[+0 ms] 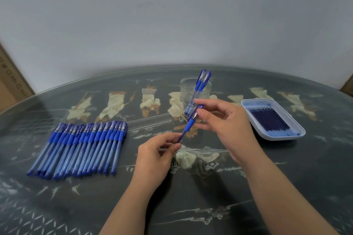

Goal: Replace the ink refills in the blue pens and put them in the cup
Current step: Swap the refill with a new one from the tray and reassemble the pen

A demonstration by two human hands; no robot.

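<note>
Left hand (152,158) pinches the translucent blue plastic pen (189,126) low; right hand (229,122) pinches what seems its cap end. Turn in line, grips firm.

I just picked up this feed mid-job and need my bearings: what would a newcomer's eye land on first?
At centre, the left hand and right hand pinch a blue translucent plastic pen slantwise above the dark patterned table. On the left lies a long row of matching blue pens. Behind the hands a clear glass cup holds two capped pens, and a white plastic tray of dark blue refills sits on the right.
</note>
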